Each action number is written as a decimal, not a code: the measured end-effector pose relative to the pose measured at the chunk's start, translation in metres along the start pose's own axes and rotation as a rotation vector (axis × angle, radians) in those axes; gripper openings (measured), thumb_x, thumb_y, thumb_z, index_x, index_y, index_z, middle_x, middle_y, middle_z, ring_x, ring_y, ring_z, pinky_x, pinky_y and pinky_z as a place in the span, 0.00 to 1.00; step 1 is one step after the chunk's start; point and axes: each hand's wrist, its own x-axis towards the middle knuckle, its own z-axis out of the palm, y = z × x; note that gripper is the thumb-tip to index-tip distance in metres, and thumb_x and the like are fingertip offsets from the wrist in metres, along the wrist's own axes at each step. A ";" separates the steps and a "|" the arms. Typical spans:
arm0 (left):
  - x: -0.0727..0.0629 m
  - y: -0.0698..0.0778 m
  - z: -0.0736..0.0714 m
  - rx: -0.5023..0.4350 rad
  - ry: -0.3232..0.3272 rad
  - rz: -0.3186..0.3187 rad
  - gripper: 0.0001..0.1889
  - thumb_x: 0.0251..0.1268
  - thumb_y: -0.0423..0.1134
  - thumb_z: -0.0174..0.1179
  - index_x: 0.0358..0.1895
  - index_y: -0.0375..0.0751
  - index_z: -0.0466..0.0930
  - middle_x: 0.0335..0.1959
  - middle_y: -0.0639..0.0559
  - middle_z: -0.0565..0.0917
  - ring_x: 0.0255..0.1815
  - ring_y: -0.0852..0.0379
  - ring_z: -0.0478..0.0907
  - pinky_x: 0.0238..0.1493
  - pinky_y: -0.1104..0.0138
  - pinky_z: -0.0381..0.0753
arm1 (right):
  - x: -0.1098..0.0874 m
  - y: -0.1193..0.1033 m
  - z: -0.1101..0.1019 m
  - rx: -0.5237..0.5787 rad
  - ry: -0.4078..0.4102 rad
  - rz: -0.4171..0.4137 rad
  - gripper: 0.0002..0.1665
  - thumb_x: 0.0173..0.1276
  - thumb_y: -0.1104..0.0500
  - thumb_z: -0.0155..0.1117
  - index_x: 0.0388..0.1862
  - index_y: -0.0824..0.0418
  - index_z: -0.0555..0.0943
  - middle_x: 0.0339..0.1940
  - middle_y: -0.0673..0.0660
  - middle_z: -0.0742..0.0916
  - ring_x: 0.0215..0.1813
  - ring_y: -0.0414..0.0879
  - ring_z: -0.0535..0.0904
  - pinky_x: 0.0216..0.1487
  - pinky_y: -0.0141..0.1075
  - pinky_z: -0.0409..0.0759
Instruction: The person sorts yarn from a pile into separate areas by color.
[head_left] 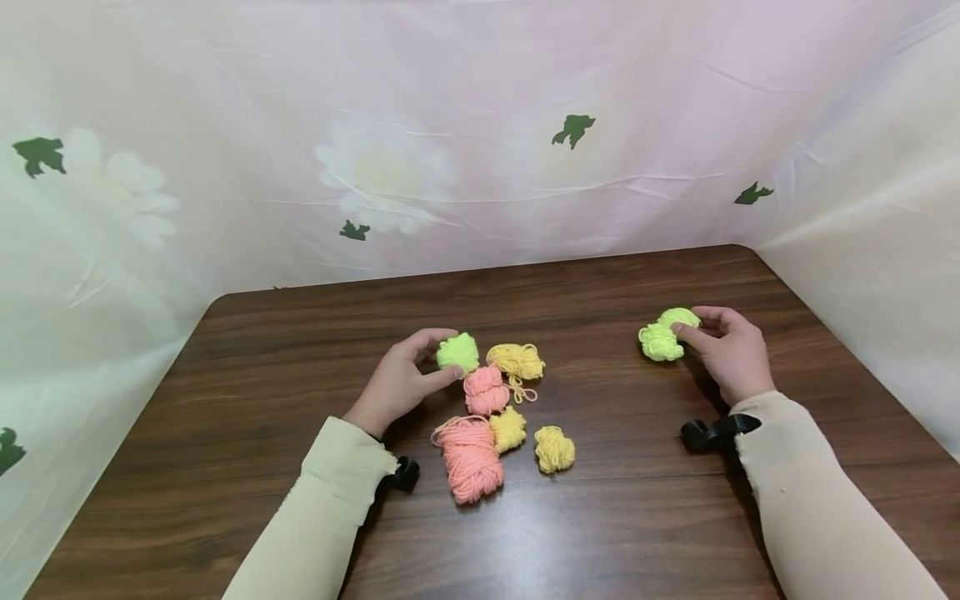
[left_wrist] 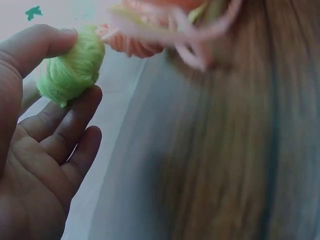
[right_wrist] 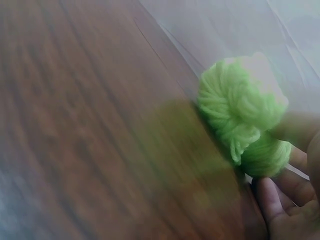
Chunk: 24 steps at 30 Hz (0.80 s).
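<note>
Pinching with thumb and fingers, the left hand (head_left: 401,379) holds a green ball (head_left: 457,353) at two o'clock; the right hand (head_left: 735,354) grips a lime ball (head_left: 679,317) at ten, against a second ball (head_left: 660,342). On the table (head_left: 611,508), a yellow skein (head_left: 516,360) lies at the green ball's three o'clock, a pink bundle (head_left: 486,392) at five.

Head view was taken from above table (head_left: 262,358), faced forward and down. Wrist views were taken close up, faced toward left hand (head_left: 401,377) and right hand (head_left: 738,357). Single green ball (head_left: 458,353) was shared by head, left-wrist views; green pair (head_left: 660,342), by head, right-wrist.
</note>
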 end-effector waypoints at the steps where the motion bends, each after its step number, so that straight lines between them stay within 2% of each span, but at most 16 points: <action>1: 0.000 0.003 0.000 -0.004 -0.003 0.006 0.27 0.61 0.40 0.72 0.64 0.48 0.78 0.47 0.50 0.84 0.46 0.53 0.81 0.45 0.61 0.80 | 0.000 -0.001 0.000 0.000 -0.001 -0.001 0.39 0.69 0.39 0.66 0.69 0.63 0.73 0.54 0.55 0.78 0.48 0.41 0.72 0.36 0.24 0.74; 10: -0.002 0.029 0.004 -0.039 -0.004 0.037 0.26 0.62 0.39 0.71 0.64 0.46 0.77 0.48 0.49 0.84 0.47 0.52 0.81 0.47 0.59 0.81 | 0.002 -0.002 -0.003 -0.009 -0.003 -0.002 0.40 0.69 0.38 0.65 0.70 0.62 0.73 0.56 0.56 0.77 0.50 0.43 0.72 0.37 0.26 0.73; 19: -0.008 0.051 0.010 -0.073 0.024 0.045 0.26 0.63 0.39 0.71 0.65 0.48 0.77 0.49 0.48 0.83 0.48 0.49 0.80 0.50 0.56 0.81 | 0.002 0.000 0.000 0.012 -0.003 -0.004 0.39 0.69 0.40 0.66 0.69 0.64 0.73 0.55 0.57 0.78 0.48 0.40 0.73 0.37 0.23 0.74; 24: -0.008 0.060 0.019 -0.104 0.058 0.031 0.25 0.63 0.39 0.71 0.64 0.48 0.78 0.46 0.49 0.82 0.47 0.50 0.79 0.49 0.56 0.80 | 0.001 0.001 0.001 0.032 -0.005 -0.007 0.39 0.69 0.41 0.66 0.69 0.64 0.73 0.54 0.56 0.78 0.47 0.40 0.73 0.36 0.22 0.75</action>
